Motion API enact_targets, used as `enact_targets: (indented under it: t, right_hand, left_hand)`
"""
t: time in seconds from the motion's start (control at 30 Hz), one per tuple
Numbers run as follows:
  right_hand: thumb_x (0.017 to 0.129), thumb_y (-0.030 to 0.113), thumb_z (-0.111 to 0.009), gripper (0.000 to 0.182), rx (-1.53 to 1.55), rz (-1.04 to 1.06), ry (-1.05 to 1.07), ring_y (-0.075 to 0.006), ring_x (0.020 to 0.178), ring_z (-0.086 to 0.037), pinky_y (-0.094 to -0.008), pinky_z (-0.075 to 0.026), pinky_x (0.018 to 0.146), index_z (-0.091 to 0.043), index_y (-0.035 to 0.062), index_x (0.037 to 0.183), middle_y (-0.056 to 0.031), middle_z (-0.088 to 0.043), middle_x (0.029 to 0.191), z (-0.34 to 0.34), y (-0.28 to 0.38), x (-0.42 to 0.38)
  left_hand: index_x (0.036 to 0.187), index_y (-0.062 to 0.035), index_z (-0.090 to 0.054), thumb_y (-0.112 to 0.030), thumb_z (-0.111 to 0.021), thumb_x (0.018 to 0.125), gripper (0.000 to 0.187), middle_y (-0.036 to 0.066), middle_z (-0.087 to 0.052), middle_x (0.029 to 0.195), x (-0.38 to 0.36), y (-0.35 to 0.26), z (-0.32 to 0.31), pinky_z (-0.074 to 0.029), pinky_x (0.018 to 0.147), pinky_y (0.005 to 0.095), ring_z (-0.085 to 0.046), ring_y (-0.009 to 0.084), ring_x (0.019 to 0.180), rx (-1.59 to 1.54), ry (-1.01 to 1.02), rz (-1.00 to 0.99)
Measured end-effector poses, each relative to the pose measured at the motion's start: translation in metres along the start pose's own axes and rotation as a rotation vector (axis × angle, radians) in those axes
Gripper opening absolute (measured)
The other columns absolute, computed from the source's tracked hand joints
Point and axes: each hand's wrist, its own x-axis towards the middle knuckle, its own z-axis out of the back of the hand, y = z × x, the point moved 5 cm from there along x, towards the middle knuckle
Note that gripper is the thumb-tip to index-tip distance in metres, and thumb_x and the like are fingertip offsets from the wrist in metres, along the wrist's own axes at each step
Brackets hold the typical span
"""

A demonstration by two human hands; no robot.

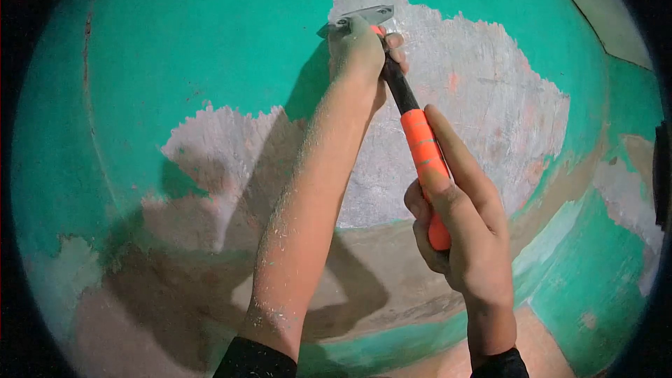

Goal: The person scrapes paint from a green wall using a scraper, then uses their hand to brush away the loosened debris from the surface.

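A long-handled scraper (400, 87) with an orange grip and a black shaft slants up to the left across the view. Its flat metal head (374, 15) lies at the upper edge of a bare grey patch (476, 84) on the green wall (210, 35). My left hand (365, 49) is closed round the shaft just below the head, with pale flakes along the forearm. Lower right, my right hand (462, 217) wraps the orange grip, its index finger stretched along it.
Another bare patch (224, 140) spreads left of my left forearm, partly in shadow. A brownish band (392, 255) curves below the patches. At the right, more peeled wall (626, 199) shows, beside a dark object (660, 175) at the edge.
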Motion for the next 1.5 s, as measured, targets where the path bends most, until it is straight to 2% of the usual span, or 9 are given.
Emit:
enact_targets:
  t: [0.17, 0.27, 0.53, 0.57, 0.67, 0.8, 1.0, 1.33, 1.5]
  right_hand:
    - [0.091, 0.020, -0.047, 0.057, 0.021, 0.012, 0.007, -0.0022, 0.047, -0.033, -0.0178, -0.024, 0.040, -0.033, -0.0002, 0.142, 0.0008, -0.046, 0.069, -0.001, 0.014, 0.016]
    - [0.091, 0.020, -0.047, 0.056, 0.014, 0.042, 0.014, -0.0019, 0.045, -0.033, -0.0178, -0.024, 0.038, -0.034, 0.0015, 0.142, 0.0002, -0.048, 0.071, 0.004, -0.004, 0.004]
    - [0.092, 0.019, -0.047, 0.055, 0.014, 0.015, 0.035, -0.0028, 0.053, -0.037, -0.0166, -0.028, 0.045, -0.033, -0.0004, 0.141, 0.0010, -0.047, 0.072, 0.005, 0.002, 0.012]
    - [0.093, 0.018, -0.047, 0.054, 0.020, 0.031, 0.031, -0.0026, 0.052, -0.037, -0.0165, -0.027, 0.044, -0.034, 0.0006, 0.141, 0.0009, -0.047, 0.072, 0.007, -0.006, 0.004]
    - [0.094, 0.016, -0.045, 0.052, 0.025, 0.072, 0.050, -0.0018, 0.047, -0.034, -0.0165, -0.027, 0.042, -0.033, 0.0037, 0.143, 0.0006, -0.048, 0.072, 0.006, -0.016, 0.006]
    - [0.095, 0.016, -0.044, 0.053, -0.015, 0.075, 0.085, -0.0023, 0.047, -0.035, -0.0168, -0.027, 0.042, -0.029, 0.0042, 0.144, 0.0013, -0.048, 0.070, 0.003, -0.011, 0.022]
    - [0.097, 0.021, -0.045, 0.062, 0.084, -0.088, 0.129, -0.0040, 0.044, -0.036, -0.0179, -0.028, 0.040, -0.013, 0.0052, 0.148, 0.0021, -0.043, 0.060, 0.010, -0.096, -0.051]
    - [0.095, 0.016, -0.050, 0.065, 0.308, -0.390, 0.036, -0.0085, 0.059, -0.045, -0.0214, -0.038, 0.053, -0.014, 0.0027, 0.148, 0.0015, -0.046, 0.070, 0.006, -0.191, -0.158]
    - [0.095, 0.012, -0.045, 0.057, 0.054, -0.140, 0.000, -0.0070, 0.056, -0.045, -0.0213, -0.038, 0.051, -0.020, -0.0039, 0.144, -0.0025, -0.051, 0.072, -0.002, -0.186, -0.144]
  left_hand:
    - [0.086, -0.0063, -0.039, -0.033, -0.027, 0.098, 0.032, 0.010, -0.051, 0.069, 0.022, -0.021, -0.009, -0.043, 0.046, 0.0290, -0.042, 0.0138, 0.045, -0.125, 0.014, -0.034]
    - [0.093, -0.0080, -0.039, -0.031, -0.026, 0.099, 0.027, 0.004, -0.050, 0.069, -0.004, -0.006, -0.002, -0.038, 0.041, 0.0198, -0.040, 0.0056, 0.046, 0.023, -0.012, -0.040]
    - [0.092, -0.0078, -0.039, -0.029, -0.029, 0.097, 0.024, 0.004, -0.051, 0.071, 0.009, -0.015, -0.005, -0.039, 0.042, 0.0205, -0.041, 0.0053, 0.048, -0.042, 0.048, -0.054]
    - [0.087, -0.0059, -0.038, -0.029, -0.024, 0.097, 0.029, 0.010, -0.051, 0.066, 0.005, -0.008, 0.001, -0.040, 0.039, 0.0299, -0.043, 0.0146, 0.042, -0.037, -0.042, -0.041]
    - [0.094, -0.0066, -0.040, -0.029, -0.031, 0.098, 0.024, 0.006, -0.051, 0.072, -0.006, -0.006, 0.002, -0.039, 0.042, 0.0215, -0.040, 0.0056, 0.048, 0.051, 0.016, -0.058]
    - [0.093, -0.0069, -0.040, -0.030, -0.030, 0.099, 0.026, 0.006, -0.051, 0.073, 0.018, -0.027, -0.004, -0.038, 0.042, 0.0213, -0.039, 0.0074, 0.046, -0.058, 0.018, -0.074]
    - [0.090, -0.0105, -0.044, -0.049, -0.035, 0.098, 0.040, 0.001, -0.045, 0.064, -0.059, 0.048, 0.047, -0.036, 0.038, 0.0254, -0.039, 0.0091, 0.041, 0.073, -0.062, 0.108]
    - [0.090, -0.0125, -0.042, -0.063, -0.028, 0.093, 0.053, -0.003, -0.041, 0.059, -0.141, 0.122, 0.109, -0.031, 0.034, 0.0252, -0.032, 0.0078, 0.033, -0.063, -0.054, 0.284]
    - [0.092, -0.0114, -0.044, -0.060, -0.031, 0.094, 0.051, -0.003, -0.039, 0.059, -0.132, 0.104, 0.104, -0.030, 0.031, 0.0234, -0.030, 0.0062, 0.033, 0.005, -0.100, 0.239]
